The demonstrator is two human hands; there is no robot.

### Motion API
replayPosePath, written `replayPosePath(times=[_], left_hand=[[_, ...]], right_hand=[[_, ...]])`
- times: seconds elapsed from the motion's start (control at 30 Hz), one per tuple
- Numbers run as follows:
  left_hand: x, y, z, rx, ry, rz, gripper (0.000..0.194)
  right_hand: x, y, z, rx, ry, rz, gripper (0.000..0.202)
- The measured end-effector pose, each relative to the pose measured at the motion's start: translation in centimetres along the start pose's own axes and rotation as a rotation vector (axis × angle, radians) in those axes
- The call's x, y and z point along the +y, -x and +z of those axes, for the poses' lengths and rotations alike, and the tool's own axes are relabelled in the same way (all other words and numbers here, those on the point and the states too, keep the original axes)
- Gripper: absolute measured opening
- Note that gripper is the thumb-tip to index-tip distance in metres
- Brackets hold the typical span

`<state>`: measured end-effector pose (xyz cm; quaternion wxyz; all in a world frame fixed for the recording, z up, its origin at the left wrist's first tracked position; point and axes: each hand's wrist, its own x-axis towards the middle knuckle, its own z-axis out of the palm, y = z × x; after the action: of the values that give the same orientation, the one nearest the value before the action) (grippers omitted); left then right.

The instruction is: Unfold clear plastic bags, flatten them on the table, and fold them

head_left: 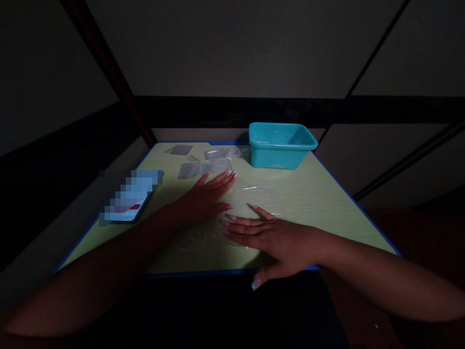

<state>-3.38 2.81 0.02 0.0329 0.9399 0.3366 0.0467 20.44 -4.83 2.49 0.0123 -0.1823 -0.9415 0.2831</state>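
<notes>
A clear plastic sheet or bag point(250, 196) lies spread on the table, its edges hard to make out. My left hand point(205, 198) rests flat on its left part, fingers stretched toward the far side. My right hand point(271, 237) lies over its near part, fingers apart and pointing left, the thumb reaching past the table's front edge. Neither hand grips anything. Just beyond my left fingertips are several small greyish flat pieces, one of them a dark square piece point(189, 170). Another square piece point(181, 150) lies farther back.
At the table's back right stands a turquoise plastic basket point(274, 157). A phone with a lit, blurred screen point(136, 194) lies at the left edge. The pale wood-look table point(327, 213) has blue edging. Behind it rises a panelled wall. The light is dim.
</notes>
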Motion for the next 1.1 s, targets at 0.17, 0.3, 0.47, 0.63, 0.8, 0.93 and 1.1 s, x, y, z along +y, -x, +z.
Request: replayPosePath(times=[0.17, 0.3, 0.47, 0.63, 0.8, 0.93, 1.1], left_hand=[[-0.1, 0.0, -0.4, 0.029, 0.057, 0.029, 0.069], [-0.1, -0.1, -1.3, 0.298, 0.293, 0.027, 0.060], [-0.5, -0.8, -1.8, 0.608, 1.016, -0.255, 0.038], [-1.2, -0.8, -2.6, 0.621, 1.877, -0.362, 0.037], [-1.0, -0.2, -3.5, 0.392, 2.160, -0.272, 0.067], [-0.5, -0.2, -3.3, 0.128, 2.135, -0.201, 0.077], [-0.2, 0.0, -3.3, 0.111, 2.120, -0.181, 0.080]], right_hand=[[0.5, -0.2, -0.3, 0.002, -0.028, -0.001, 0.085], [2.2, 0.1, -1.8, 0.127, -0.043, 0.063, 0.072], [5.3, 0.7, -3.5, 0.486, 0.045, 0.238, 0.053], [7.2, 0.7, -3.8, 0.646, 0.081, 0.177, 0.041], [8.2, 0.3, -3.3, 0.617, 0.113, 0.195, 0.037], [8.5, 0.3, -3.2, 0.605, 0.135, 0.189, 0.037], [8.4, 0.4, -3.3, 0.606, 0.174, 0.200, 0.035]])
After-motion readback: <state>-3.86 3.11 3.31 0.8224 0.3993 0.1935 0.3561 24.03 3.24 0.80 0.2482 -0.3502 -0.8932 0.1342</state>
